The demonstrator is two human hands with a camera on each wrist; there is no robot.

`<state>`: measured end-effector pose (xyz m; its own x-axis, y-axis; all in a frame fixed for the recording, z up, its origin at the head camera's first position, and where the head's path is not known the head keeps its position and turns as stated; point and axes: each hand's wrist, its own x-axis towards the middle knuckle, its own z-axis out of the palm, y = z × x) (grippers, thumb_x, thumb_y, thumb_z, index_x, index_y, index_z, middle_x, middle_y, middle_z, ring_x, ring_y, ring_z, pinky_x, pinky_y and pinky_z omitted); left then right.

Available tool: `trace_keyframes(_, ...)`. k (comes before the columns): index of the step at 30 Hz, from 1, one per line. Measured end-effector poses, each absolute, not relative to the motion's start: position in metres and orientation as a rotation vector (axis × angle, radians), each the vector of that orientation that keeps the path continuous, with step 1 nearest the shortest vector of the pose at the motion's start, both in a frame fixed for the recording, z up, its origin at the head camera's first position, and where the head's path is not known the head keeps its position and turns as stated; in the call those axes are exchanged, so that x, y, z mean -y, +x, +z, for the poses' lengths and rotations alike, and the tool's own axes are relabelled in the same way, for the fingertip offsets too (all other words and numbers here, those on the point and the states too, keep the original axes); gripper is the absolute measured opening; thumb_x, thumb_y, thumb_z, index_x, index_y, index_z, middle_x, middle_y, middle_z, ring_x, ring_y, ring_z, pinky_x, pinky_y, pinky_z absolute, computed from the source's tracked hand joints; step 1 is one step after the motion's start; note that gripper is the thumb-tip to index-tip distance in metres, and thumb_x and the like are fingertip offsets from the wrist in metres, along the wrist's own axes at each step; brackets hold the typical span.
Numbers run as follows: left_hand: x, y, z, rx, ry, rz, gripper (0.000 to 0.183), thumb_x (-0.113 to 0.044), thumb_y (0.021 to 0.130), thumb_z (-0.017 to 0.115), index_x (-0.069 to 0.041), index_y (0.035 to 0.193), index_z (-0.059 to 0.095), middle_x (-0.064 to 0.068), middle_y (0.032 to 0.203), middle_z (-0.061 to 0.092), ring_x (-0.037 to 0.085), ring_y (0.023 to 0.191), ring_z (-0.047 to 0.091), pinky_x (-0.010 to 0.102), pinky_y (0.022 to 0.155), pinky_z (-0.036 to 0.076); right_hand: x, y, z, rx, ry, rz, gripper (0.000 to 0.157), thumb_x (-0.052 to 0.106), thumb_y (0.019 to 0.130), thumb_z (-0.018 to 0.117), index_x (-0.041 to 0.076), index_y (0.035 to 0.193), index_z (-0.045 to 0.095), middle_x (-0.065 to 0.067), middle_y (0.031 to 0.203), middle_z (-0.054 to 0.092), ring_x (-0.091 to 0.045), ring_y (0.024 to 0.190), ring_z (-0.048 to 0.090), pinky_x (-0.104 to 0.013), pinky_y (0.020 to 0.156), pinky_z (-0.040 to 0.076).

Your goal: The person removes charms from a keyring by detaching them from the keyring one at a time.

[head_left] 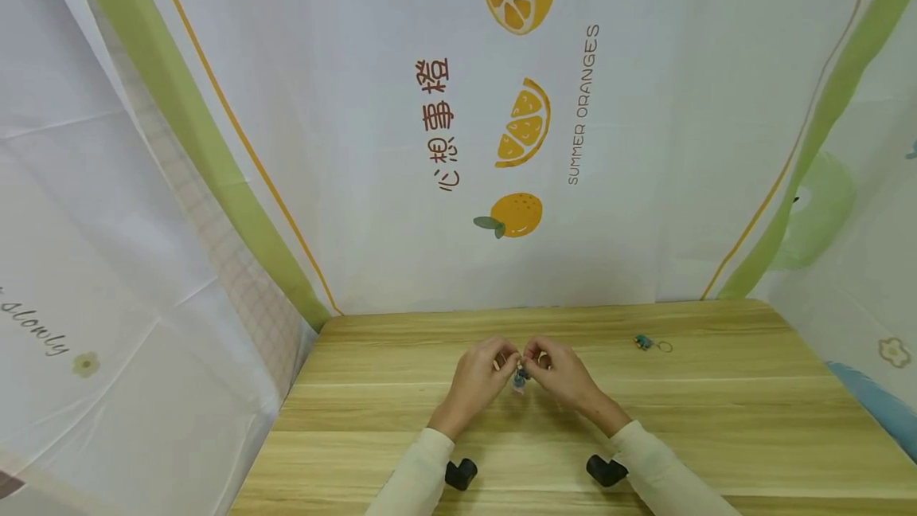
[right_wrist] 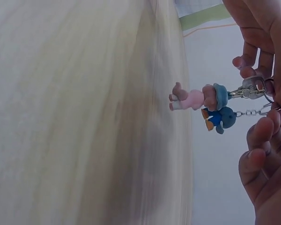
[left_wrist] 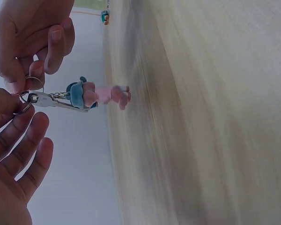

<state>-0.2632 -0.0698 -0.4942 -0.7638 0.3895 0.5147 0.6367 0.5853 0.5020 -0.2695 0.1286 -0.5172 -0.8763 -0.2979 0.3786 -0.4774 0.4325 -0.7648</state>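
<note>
Now we're in close: the left hand (head_left: 478, 379) and the right hand (head_left: 563, 377) meet fingertip to fingertip above the wooden surface (head_left: 372, 412), both busy with small metal rings (right_wrist: 267, 97). Left thumb and forefinger are pinched on the metal, the other fingers loosely bent, and the right thumb and forefinger nip at it from the opposite side. Exactly which coil belongs to which grip, we can't tell.

Below hang two trinkets: a pink figure (left_wrist: 103, 95) in a teal hat, on its clasp (left_wrist: 46, 100), and a blue figure (right_wrist: 214, 118) on a short chain, right beside it. Out to the right, a teal charm (head_left: 642, 342) lies on the surface, well apart from the action.

So we'd call this the fiddly ring step, joining the rings or separating them; we can't say which. Next, we reckon, calls for one firm pinch, a nail to prise the coil, and a patient slide around it. Slip there and the trinkets could drop!
</note>
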Motion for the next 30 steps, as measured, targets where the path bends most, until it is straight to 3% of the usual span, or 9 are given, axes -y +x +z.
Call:
trace_keyframes(8, 0.069, -0.2647, -0.499, 2.485, -0.834, -0.99, 0.007, -0.015, 0.105, 0.07, -0.014, 0.1, 0.074, -0.002, 0.091, 0.073, 0.001, 0.075, 0.06, 0.014, 0.064, 0.051, -0.1293, -0.2691, -0.519, 2.452, 0.718, 1.425, 0.015, 0.008, 0.102, 0.07, 0.018, 0.092, 0.065, 0.007, 0.085, 0.061, -0.003, 0.064, 0.048, -0.022, 0.057, 0.042)
trace_keyframes(30, 0.0701, -0.2659, -0.4975, 2.432, -0.75, -0.919, 0.005, -0.011, 0.102, 0.072, -0.013, 0.099, 0.075, 0.0, 0.087, 0.073, 0.006, 0.071, 0.064, 0.014, 0.061, 0.051, -0.1293, -0.2716, -0.5213, 2.429, 0.706, 1.45, 0.01, 0.009, 0.104, 0.068, 0.017, 0.096, 0.068, 0.004, 0.088, 0.066, -0.001, 0.054, 0.048, -0.023, 0.047, 0.043)
